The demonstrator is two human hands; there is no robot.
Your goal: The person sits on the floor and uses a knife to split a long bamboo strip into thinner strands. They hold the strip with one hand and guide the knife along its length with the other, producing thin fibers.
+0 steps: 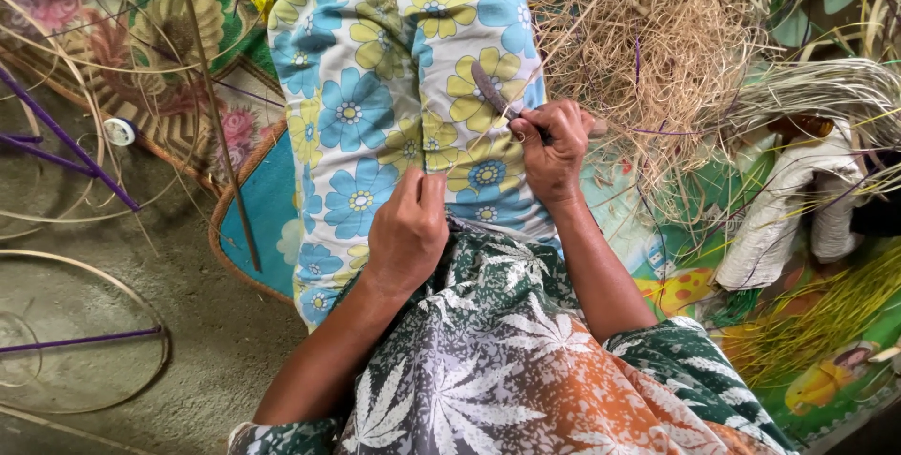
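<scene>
Room is tight around the fingers. Just beyond the right hand [554, 150] a loose heap of pale straw fibres [657, 52] crowds in, and farther to its outer side lie a white bundle [784, 211] and a sheaf of yellow-green strands [826, 314]. On the far side of the left hand [408, 230] the edge of a blue woven mat [258, 216] curves along the bare floor [160, 314], where thin cane hoops [84, 324] and purple strips [66, 145] lie well apart from both hands; that side offers the most open space. A thin dark stick [221, 127] slants across the mat's edge.

Both forearms reach forward over the lap, which is covered by a flowered cloth [375, 89]. The left hand rests knuckles up on the cloth, wrist straight. The right hand sits a little farther forward, wrist slightly bent inward.

The left fingers are curled together, pressing or pinching the cloth; whether they also grip a strand cannot be told. The right fingers are clamped on the handle of a small knife [490, 89], whose grey blade points away over the cloth, and they seem to pinch a thin pale strand against it.
</scene>
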